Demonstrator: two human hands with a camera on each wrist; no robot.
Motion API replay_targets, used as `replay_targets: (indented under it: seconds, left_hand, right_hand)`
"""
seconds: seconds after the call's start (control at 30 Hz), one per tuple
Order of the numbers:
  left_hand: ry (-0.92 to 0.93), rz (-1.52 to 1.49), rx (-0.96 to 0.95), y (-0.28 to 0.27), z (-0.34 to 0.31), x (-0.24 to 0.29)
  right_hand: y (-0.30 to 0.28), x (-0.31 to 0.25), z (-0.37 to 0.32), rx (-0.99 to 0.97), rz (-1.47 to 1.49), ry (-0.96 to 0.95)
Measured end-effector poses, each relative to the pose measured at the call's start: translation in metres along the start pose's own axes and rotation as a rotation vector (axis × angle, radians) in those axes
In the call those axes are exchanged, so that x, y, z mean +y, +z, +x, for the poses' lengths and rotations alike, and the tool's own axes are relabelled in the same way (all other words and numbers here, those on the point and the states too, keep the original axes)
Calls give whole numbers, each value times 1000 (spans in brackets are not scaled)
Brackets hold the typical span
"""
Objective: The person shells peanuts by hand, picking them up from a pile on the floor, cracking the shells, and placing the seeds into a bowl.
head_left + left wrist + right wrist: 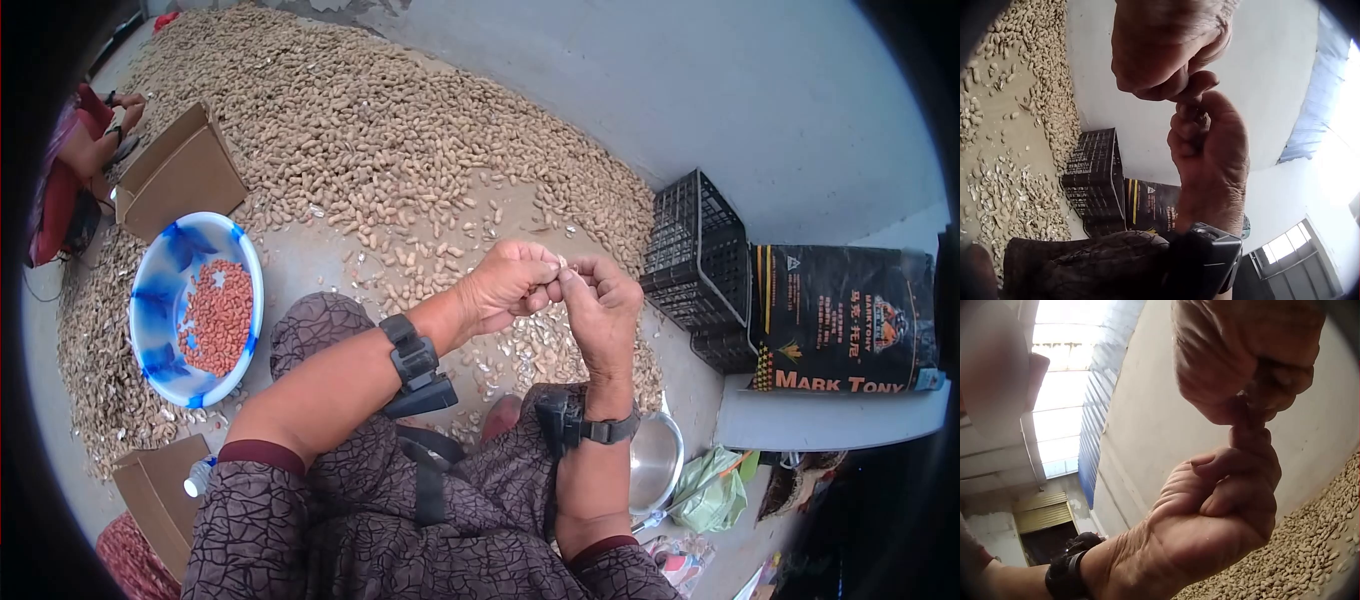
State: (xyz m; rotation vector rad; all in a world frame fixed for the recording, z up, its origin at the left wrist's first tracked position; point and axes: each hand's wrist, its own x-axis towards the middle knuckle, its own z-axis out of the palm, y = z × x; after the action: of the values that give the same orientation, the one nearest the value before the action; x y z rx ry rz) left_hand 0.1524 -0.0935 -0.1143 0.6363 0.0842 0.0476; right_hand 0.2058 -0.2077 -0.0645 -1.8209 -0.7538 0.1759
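In the head view both hands meet fingertip to fingertip over the floor, with a small pale peanut (562, 263) between them. My left hand (508, 285) pinches it between thumb and curled fingers. From the other side, the right hand (604, 305) grips it, thumb against the index finger. The fingers hide most of the peanut, also in both wrist views. Below the hands lie loose peanuts (400, 290) and a scatter of broken shells (545, 350). To the left stands a blue and white basin (147, 330) holding shelled reddish kernels (218, 318).
A large heap of unshelled peanuts (390, 120) runs along the wall. Black plastic crates (690, 255) and a black printed sack (850, 320) stand at right. A metal bowl (652, 460) is by the right knee. Cardboard boxes (185, 170) and another person's arm (95, 150) are at left.
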Motion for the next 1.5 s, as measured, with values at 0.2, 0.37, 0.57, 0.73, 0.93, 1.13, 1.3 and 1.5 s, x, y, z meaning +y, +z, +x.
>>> replay_targets:
  seconds: [0.2,0.37,0.57,0.73,0.93,1.13,1.3,1.5]
  left_hand:
    - [-15,85,47,2,0,-3]
    - [-2,152,97,7,0,-5]
    - [-68,105,137,3,2,-3]
    - [-109,190,174,6,0,2]
    - [-31,221,195,3,1,-2]
    - [-33,355,-44,13,-5,2]
    - [-29,433,-79,23,-9,-5]
    - [-7,376,-51,23,-10,0]
  right_hand:
    - [2,4,0,49,-115,3]
    - [2,9,1,79,-274,-48]
    - [2,3,-1,59,-293,-85]
    - [-6,-6,2,30,-213,-26]
    - [-37,14,25,420,-587,100]
    - [-24,3,16,147,78,446]
    - [-14,1,12,10,79,480]
    - [0,1,7,-85,174,469]
